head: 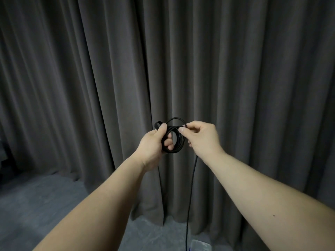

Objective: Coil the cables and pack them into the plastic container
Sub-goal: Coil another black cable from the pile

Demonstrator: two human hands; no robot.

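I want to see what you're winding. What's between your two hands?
In the head view, a coiled black cable sits between the left hand and right hand; both hands grip it.

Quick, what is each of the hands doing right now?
Left hand: grips the coiled black cable, fingers curled through the loops.
Right hand: pinches the cable at the top of the coil; a loose length hangs down below it.
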